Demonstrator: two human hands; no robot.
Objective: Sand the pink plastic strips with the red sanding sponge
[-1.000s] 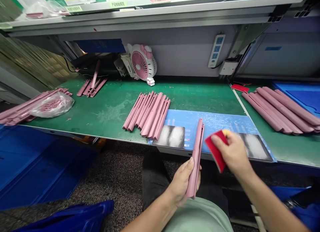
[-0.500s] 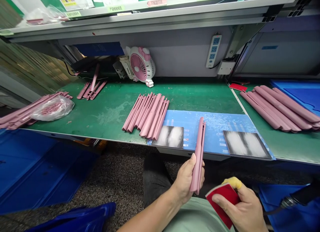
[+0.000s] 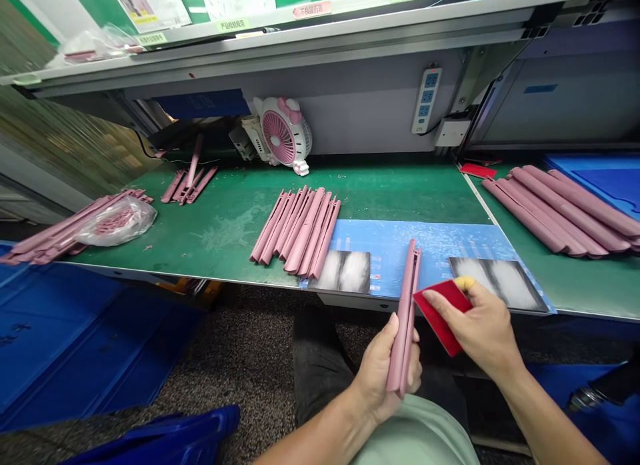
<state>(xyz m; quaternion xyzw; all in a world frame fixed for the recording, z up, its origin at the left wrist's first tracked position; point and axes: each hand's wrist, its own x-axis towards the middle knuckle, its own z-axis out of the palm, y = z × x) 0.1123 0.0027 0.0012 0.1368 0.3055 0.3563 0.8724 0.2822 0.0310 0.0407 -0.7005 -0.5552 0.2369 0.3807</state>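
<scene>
At the lower center of the frame, a worker's left hand (image 3: 373,378) is wrapped around the lower part of a long pink piece (image 3: 404,331), which stands tilted, its top end over a blue sheet (image 3: 435,241) at the bench's near edge. Just to the right, the right hand (image 3: 493,328) pinches a red pad (image 3: 445,315) between thumb and fingers, one fingertip under a yellow cover (image 3: 465,283). The pad's left corner meets the piece's edge in view; whether they touch cannot be told. The two hands are apart.

The right hand hides a corner of one gray panel (image 3: 505,285); another panel (image 3: 343,271) lies left of the piece, beside a row of pink parts (image 3: 297,231) at mid-frame. More parts (image 3: 560,215) lie at right, near a blue tray (image 3: 600,185), and others sit at far left against a plastic bag (image 3: 117,223). A pink-and-white fan (image 3: 280,137) stands at the back of the green bench (image 3: 225,228), while a power strip (image 3: 427,101) hangs at upper right, under a shelf.

Half a second earlier, the right hand and pad were at the bottom of the frame; they have since risen alongside the piece. The left hand has kept its grip, and the row remains in place.
</scene>
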